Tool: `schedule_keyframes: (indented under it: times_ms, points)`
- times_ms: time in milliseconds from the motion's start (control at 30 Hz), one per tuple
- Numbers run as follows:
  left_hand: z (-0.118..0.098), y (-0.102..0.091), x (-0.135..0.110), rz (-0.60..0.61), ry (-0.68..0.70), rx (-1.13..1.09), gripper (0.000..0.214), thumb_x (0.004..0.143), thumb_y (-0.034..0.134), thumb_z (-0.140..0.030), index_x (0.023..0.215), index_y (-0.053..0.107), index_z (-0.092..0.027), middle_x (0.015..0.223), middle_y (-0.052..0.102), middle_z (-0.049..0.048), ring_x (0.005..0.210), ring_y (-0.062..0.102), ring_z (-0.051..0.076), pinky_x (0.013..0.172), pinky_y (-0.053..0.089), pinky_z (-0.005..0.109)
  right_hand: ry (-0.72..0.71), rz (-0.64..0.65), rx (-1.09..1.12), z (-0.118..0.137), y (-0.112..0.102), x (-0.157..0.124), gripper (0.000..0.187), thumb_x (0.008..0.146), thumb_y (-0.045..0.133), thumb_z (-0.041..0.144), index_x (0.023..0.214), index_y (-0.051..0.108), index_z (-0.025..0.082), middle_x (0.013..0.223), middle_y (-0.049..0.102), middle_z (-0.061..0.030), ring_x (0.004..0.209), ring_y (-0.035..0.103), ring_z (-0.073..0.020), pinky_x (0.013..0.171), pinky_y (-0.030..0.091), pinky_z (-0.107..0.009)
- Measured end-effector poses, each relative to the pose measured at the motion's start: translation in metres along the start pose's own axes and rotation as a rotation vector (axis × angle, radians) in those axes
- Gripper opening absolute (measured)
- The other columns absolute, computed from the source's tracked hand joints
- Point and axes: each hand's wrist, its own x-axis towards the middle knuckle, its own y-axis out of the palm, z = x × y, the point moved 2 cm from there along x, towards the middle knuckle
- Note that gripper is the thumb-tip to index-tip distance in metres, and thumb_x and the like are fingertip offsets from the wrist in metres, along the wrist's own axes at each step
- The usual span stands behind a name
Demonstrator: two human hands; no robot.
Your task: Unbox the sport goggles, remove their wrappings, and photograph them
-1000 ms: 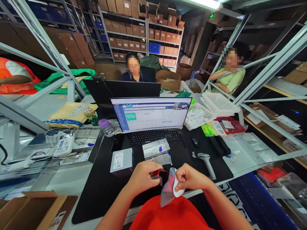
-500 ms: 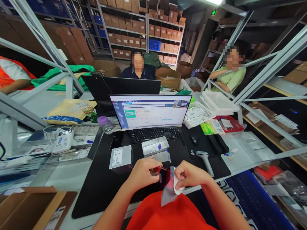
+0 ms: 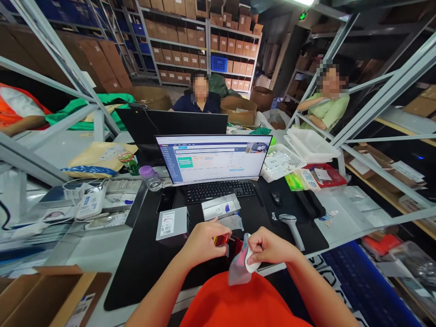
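The left hand [image 3: 202, 243] grips a shiny red piece [image 3: 222, 239] between thumb and fingers; too little of it shows to tell exactly what it is. The right hand [image 3: 270, 245] is closed in a pinch on a thin grey cloth [image 3: 237, 271], which hangs in front of the person's red top [image 3: 238, 304], with a white scrap [image 3: 251, 261] at the fingertips. The red piece is at the near side of the counter [image 3: 102, 250], its darker end reaching toward the cloth; whether the two touch, I cannot tell.

Just beyond the left hand, a crumpled translucent bag [image 3: 234, 221] lies on the black mat [image 3: 143, 272], and past it a silver box [image 3: 218, 208] with a purple mark. To the left of these is a grey box [image 3: 167, 223] with a white label. Behind the silver box lies a black keyboard [image 3: 220, 191], with a phone [image 3: 166, 200] on its left and a mouse [image 3: 275, 198] on its right. A scanner [image 3: 293, 231] lies beyond the right hand, to its right.

A lit monitor [image 3: 214, 159] stands behind the keyboard, a purple-lidded bottle [image 3: 151, 179] near its left side and a white basket [image 3: 281, 165] at its right. Farther off, a person in a dark shirt [image 3: 204, 105] sits behind a second monitor [image 3: 173, 123], and shelves of brown boxes [image 3: 204, 41] fill the back
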Motion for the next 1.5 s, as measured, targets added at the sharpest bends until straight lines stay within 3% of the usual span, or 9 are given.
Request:
schedule_keyframes:
  times_ms: [233,367,467,667,733,900,1167,1367,1500]
  points:
    - [-0.012,0.019,0.008,-0.059,0.129,0.109,0.009,0.075,0.060,-0.017,0.071,0.066,-0.022,0.065,0.068,-0.0027,0.062,0.065,0.015,0.109,0.045,0.047,0.055,-0.316,-0.265,0.010,0.026,0.022,0.045,0.079,0.069,0.021,0.056,0.031,0.019,0.054,0.031,0.0095,0.056,0.026,-0.0077,0.051,0.020,-0.024]
    - [-0.002,0.012,-0.001,-0.032,0.063,0.039,0.022,0.073,0.059,-0.015,0.088,0.071,-0.025,0.074,0.072,-0.0041,0.067,0.067,0.014,0.112,0.042,0.045,0.032,-0.076,-0.072,-0.005,0.017,0.006,0.056,0.075,0.077,0.030,0.056,0.026,0.021,0.055,0.024,0.0104,0.054,0.022,-0.0068,0.048,0.018,-0.023]
    - [0.001,0.010,-0.001,0.014,0.026,-0.030,0.017,0.074,0.060,-0.016,0.083,0.071,-0.025,0.070,0.071,-0.0056,0.064,0.065,0.012,0.111,0.043,0.040,0.063,0.037,-0.017,-0.006,0.012,-0.003,0.061,0.067,0.084,0.032,0.054,0.025,0.021,0.054,0.022,0.0111,0.053,0.019,-0.0060,0.047,0.016,-0.023]
    - [-0.009,0.019,0.012,0.034,0.078,0.029,0.007,0.078,0.063,-0.021,0.078,0.070,-0.024,0.071,0.071,-0.0024,0.068,0.067,0.016,0.111,0.043,0.045,0.142,-0.395,-0.278,0.004,0.030,0.019,0.047,0.071,0.074,0.019,0.052,0.031,0.019,0.051,0.029,0.0100,0.053,0.025,-0.0073,0.050,0.018,-0.024]
    - [-0.009,0.014,0.012,0.039,0.083,0.046,0.009,0.076,0.064,-0.019,0.079,0.070,-0.024,0.071,0.070,-0.0028,0.067,0.067,0.015,0.113,0.041,0.046,0.097,-0.346,-0.235,0.002,0.029,0.018,0.047,0.074,0.073,0.022,0.053,0.031,0.020,0.053,0.030,0.0096,0.054,0.025,-0.0075,0.051,0.018,-0.024]
    - [-0.004,-0.003,0.008,0.064,0.026,-0.050,0.016,0.073,0.061,-0.014,0.082,0.069,-0.026,0.070,0.068,-0.0068,0.066,0.065,0.012,0.114,0.039,0.039,0.056,0.012,0.000,-0.006,0.010,-0.005,0.061,0.067,0.083,0.034,0.054,0.025,0.021,0.054,0.025,0.0108,0.052,0.022,-0.0057,0.047,0.017,-0.022]
    - [-0.014,0.022,0.011,0.052,0.091,0.090,0.007,0.074,0.062,-0.018,0.073,0.067,-0.023,0.068,0.069,-0.0022,0.066,0.067,0.016,0.112,0.041,0.047,0.117,-0.387,-0.179,-0.009,0.034,0.018,0.050,0.075,0.073,0.023,0.055,0.028,0.020,0.054,0.029,0.0093,0.055,0.026,-0.0073,0.050,0.019,-0.023]
    - [-0.001,0.009,0.001,0.050,0.019,-0.091,0.032,0.068,0.059,-0.009,0.091,0.072,-0.027,0.075,0.071,-0.0064,0.071,0.067,0.013,0.116,0.037,0.041,0.075,0.001,0.092,-0.016,0.015,-0.009,0.062,0.074,0.080,0.045,0.054,0.025,0.021,0.055,0.023,0.0103,0.054,0.021,-0.0067,0.049,0.018,-0.023]
    - [-0.001,0.014,0.004,0.058,0.009,-0.088,0.016,0.071,0.060,-0.013,0.078,0.069,-0.024,0.072,0.071,-0.0053,0.068,0.066,0.013,0.113,0.041,0.039,0.097,-0.056,-0.030,-0.002,0.015,-0.001,0.058,0.079,0.075,0.036,0.057,0.024,0.021,0.056,0.021,0.0098,0.055,0.020,-0.0070,0.049,0.017,-0.023]
